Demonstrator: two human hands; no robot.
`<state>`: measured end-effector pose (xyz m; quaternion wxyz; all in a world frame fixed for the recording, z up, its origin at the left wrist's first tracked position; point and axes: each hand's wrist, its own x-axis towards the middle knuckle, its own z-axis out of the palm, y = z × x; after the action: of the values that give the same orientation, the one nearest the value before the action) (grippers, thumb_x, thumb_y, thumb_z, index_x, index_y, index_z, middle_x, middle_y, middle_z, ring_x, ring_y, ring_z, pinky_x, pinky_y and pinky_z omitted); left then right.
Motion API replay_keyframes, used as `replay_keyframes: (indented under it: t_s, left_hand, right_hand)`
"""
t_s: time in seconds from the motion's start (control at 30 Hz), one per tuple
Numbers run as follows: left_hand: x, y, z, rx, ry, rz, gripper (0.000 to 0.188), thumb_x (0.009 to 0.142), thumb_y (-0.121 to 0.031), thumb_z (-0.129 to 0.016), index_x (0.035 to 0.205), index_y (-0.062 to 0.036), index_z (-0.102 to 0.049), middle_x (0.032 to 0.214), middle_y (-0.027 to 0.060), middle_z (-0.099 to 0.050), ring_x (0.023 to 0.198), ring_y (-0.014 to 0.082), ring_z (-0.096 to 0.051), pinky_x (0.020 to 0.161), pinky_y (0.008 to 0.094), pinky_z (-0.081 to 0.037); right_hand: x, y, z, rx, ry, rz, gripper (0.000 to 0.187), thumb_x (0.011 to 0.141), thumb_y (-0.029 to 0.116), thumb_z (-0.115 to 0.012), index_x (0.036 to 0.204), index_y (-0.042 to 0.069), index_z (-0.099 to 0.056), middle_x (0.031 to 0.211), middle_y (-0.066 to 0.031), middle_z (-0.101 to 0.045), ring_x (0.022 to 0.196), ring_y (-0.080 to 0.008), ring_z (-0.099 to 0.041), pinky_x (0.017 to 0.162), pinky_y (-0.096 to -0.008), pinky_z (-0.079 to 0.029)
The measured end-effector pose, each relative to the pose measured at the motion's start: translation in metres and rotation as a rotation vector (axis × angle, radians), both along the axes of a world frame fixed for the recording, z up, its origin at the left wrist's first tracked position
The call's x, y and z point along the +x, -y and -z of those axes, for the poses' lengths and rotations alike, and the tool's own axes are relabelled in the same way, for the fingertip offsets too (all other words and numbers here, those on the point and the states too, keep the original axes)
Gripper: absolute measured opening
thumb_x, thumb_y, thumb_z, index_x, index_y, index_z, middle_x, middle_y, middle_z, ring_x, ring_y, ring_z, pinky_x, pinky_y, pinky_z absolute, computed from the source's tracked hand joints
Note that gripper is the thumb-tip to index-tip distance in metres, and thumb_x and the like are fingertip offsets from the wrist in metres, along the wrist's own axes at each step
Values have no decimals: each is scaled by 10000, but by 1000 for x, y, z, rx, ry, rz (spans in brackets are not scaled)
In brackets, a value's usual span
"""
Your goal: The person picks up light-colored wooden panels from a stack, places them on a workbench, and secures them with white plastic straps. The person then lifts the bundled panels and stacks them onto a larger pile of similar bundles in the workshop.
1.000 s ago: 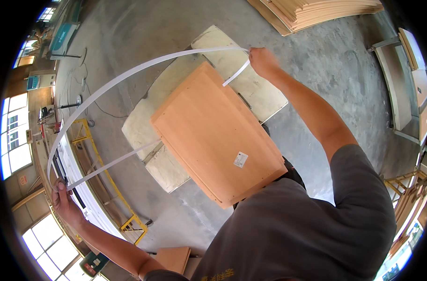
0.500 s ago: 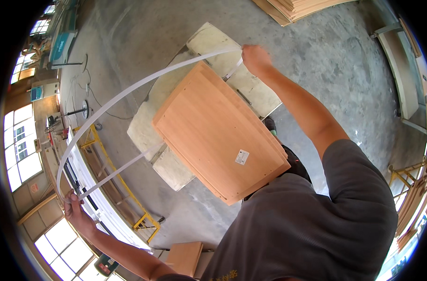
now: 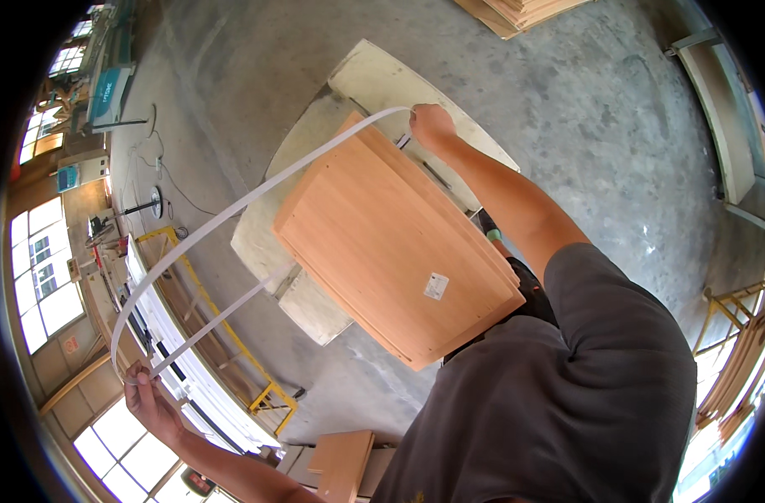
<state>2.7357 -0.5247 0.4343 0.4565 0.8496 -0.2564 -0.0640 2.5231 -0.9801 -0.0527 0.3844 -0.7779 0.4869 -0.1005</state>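
Observation:
A long pale plastic strapping band arcs above a stack of reddish-brown wooden panels. My right hand, beyond the far right edge of the stack, is closed on one part of the band. My left hand, stretched far out to the left, pinches the band where it bends back on itself. From there a lower stretch of band runs back toward the left side of the stack, where the panels hide it. A white label sits on the top panel near my body.
Cream-coloured slabs lie beneath the stack. A yellow metal frame and long white profiles stand at left. More panels rest at the lower edge, and another pile at the top. A cable crosses the floor.
My right hand has come down and left, nearer the stack, still gripping the band. My left hand has shifted slightly down and right, and the band's arc has flattened.

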Motion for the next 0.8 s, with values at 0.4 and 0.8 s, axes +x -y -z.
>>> replay_keyframes:
  t_s: [0.4, 0.8]
  left_hand:
    - [-9, 18, -4, 3, 2, 57, 199, 910, -70, -640, 1090, 14, -629, 987, 51, -641, 869, 107, -592, 812, 234, -478]
    - [-23, 107, 47, 115, 2, 142, 168, 846, -12, -684, 1014, -7, -666, 866, -4, -625, 790, 70, -521, 765, 230, -415]
  right_hand:
    - [-35, -40, 29, 354, 309, 148, 645, 792, 321, -702, 1290, -33, -497, 1129, -211, -638, 943, -325, -654, 837, -395, -511]
    - [-263, -191, 60, 873, 248, -296, 1254, 573, 459, -858, 1527, 99, -128, 1344, -248, -479, 1256, -406, -432, 1048, -422, -337]
